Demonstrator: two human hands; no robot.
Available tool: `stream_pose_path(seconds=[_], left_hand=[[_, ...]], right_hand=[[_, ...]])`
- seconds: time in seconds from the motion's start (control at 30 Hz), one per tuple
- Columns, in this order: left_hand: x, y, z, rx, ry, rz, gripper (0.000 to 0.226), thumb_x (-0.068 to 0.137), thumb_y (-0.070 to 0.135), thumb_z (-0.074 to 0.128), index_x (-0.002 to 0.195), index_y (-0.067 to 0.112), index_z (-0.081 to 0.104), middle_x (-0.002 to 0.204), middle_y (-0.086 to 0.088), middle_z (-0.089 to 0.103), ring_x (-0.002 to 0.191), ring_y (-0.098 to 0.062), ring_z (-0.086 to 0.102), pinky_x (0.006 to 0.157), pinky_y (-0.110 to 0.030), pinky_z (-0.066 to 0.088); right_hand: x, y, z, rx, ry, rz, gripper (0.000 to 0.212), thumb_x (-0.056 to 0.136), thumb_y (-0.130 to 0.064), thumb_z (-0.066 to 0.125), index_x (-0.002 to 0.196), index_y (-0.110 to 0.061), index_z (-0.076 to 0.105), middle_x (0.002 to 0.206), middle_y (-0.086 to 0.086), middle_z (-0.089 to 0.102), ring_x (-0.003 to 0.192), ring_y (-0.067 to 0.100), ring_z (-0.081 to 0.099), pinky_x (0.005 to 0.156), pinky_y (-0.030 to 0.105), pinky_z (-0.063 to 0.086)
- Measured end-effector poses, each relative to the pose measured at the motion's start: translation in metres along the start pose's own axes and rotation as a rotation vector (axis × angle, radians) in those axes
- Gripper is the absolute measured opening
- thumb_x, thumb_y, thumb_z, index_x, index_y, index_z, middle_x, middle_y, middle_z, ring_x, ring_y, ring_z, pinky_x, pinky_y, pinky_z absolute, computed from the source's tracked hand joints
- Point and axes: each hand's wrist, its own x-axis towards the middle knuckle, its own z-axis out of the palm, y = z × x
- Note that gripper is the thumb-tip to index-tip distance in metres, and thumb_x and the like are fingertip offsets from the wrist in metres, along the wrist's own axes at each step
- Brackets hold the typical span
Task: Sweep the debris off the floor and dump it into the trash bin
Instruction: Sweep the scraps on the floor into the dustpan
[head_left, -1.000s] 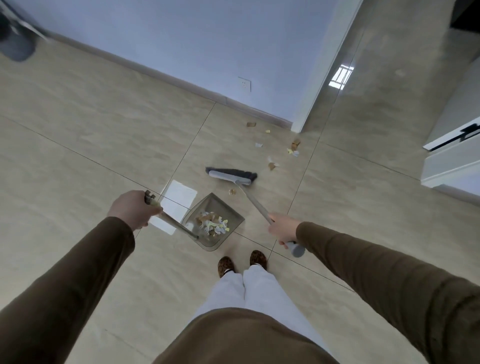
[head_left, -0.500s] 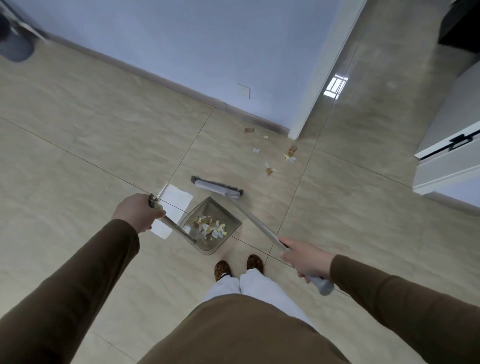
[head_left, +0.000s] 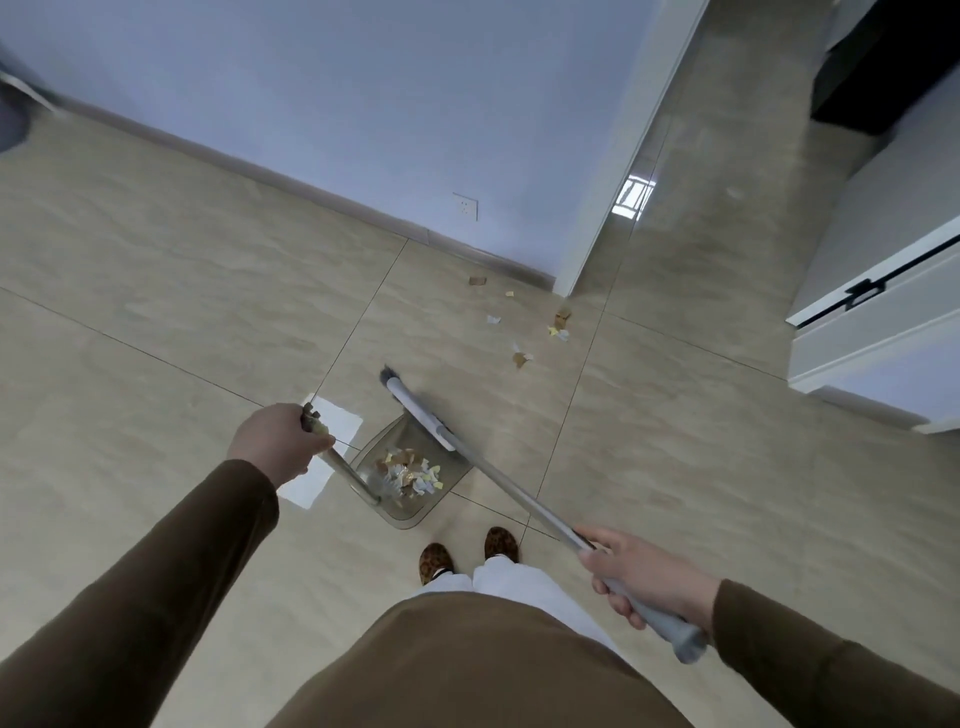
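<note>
At 12 o'clock from the shoes, the dustpan (head_left: 410, 475) holds scraps; left hand (head_left: 278, 447) grips its handle, right hand (head_left: 647, 577) grips the broom (head_left: 421, 410). Tilting could spill them; debris (head_left: 537, 327) remains at 1 o'clock.

The floor (head_left: 156, 322) on the left side is wide and bare. A sheet of paper (head_left: 324, 457) lies flat there, just beside the dustpan (head_left: 415, 506). Straight ahead, the wall (head_left: 337, 93) blocks the way. Small scraps (head_left: 522, 358) lie scattered between the broom (head_left: 421, 413) and the wall's corner (head_left: 618, 171). Past that corner, a strip of floor runs on to the right of it. A white cabinet (head_left: 878, 322) stands on the far right. The person's shoes (head_left: 467, 553) stand just behind the dustpan.
</note>
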Motion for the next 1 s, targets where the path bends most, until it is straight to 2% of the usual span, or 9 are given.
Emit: stream_pose_path(seconds=[0.1,0.2,0.27,0.5,0.6,0.7,0.8,0.9,1.0], left_hand=[[0.004,0.01,-0.007,0.02,-0.007,0.051,0.017,0.081,0.02,0.066,0.069,0.012,0.056,0.059,-0.003,0.059,0.055,-0.023,0.066,0.069,-0.043,0.06],[0.011,0.026,-0.011,0.006,-0.013,0.077,0.022,0.082,0.022,0.068,0.077,0.002,0.062,0.063,-0.007,0.064,0.059,-0.024,0.069,0.07,-0.043,0.06],[0.015,0.037,-0.012,0.01,-0.019,0.1,0.021,0.083,0.024,0.068,0.082,0.003,0.067,0.068,-0.008,0.069,0.064,-0.024,0.072,0.071,-0.041,0.06],[0.045,0.102,-0.004,0.003,-0.056,0.145,0.023,0.084,0.023,0.069,0.085,0.0,0.067,0.067,-0.006,0.063,0.061,-0.024,0.07,0.067,-0.038,0.06],[0.057,0.132,0.004,-0.002,-0.05,0.135,0.022,0.085,0.023,0.069,0.086,0.001,0.067,0.071,-0.008,0.065,0.062,-0.023,0.069,0.063,-0.033,0.057],[0.07,0.167,0.012,0.02,-0.045,0.117,0.02,0.086,0.024,0.068,0.087,0.004,0.068,0.077,-0.011,0.069,0.066,-0.022,0.072,0.068,-0.037,0.061],[0.082,0.2,0.019,0.036,-0.039,0.105,0.02,0.086,0.024,0.068,0.085,0.005,0.068,0.072,-0.009,0.067,0.067,-0.023,0.072,0.071,-0.041,0.061],[0.09,0.226,0.024,0.062,-0.03,0.092,0.02,0.087,0.026,0.069,0.084,0.006,0.069,0.076,-0.01,0.071,0.066,-0.022,0.072,0.07,-0.041,0.062],[0.097,0.248,0.033,0.075,-0.02,0.08,0.019,0.085,0.024,0.068,0.078,0.005,0.066,0.069,-0.006,0.067,0.062,-0.022,0.07,0.064,-0.036,0.059]], right_hand=[[-0.014,0.002,-0.002,0.029,0.06,-0.043,0.05,0.102,-0.027,0.051,0.15,-0.031,0.036,0.081,0.007,0.052,0.05,0.009,0.046,0.044,0.026,0.042],[-0.021,0.001,-0.017,-0.007,0.158,-0.048,0.05,0.102,-0.028,0.049,0.15,-0.033,0.035,0.083,0.007,0.053,0.052,0.009,0.046,0.045,0.025,0.043],[-0.022,0.0,-0.032,-0.04,0.219,-0.06,0.051,0.102,-0.029,0.05,0.15,-0.035,0.035,0.083,0.006,0.053,0.053,0.009,0.046,0.045,0.025,0.043],[-0.006,-0.03,-0.125,-0.125,0.374,-0.084,0.046,0.102,-0.018,0.047,0.147,-0.024,0.04,0.08,0.01,0.047,0.053,0.014,0.043,0.042,0.026,0.038],[0.015,-0.046,-0.176,-0.18,0.393,-0.065,0.041,0.103,-0.015,0.045,0.144,-0.016,0.042,0.08,0.012,0.047,0.055,0.016,0.043,0.043,0.027,0.038],[0.048,-0.059,-0.231,-0.217,0.402,-0.028,0.038,0.102,-0.015,0.045,0.139,-0.012,0.045,0.078,0.012,0.048,0.054,0.017,0.045,0.043,0.027,0.039],[0.074,-0.066,-0.273,-0.227,0.4,0.003,0.037,0.101,-0.016,0.044,0.138,-0.014,0.045,0.079,0.011,0.05,0.055,0.019,0.048,0.043,0.027,0.041],[0.094,-0.071,-0.299,-0.218,0.388,0.032,0.037,0.102,-0.016,0.042,0.139,-0.016,0.044,0.083,0.011,0.051,0.057,0.018,0.05,0.043,0.026,0.043],[0.116,-0.074,-0.314,-0.19,0.35,0.064,0.036,0.101,-0.016,0.041,0.138,-0.012,0.044,0.083,0.012,0.05,0.058,0.02,0.05,0.041,0.024,0.043]])
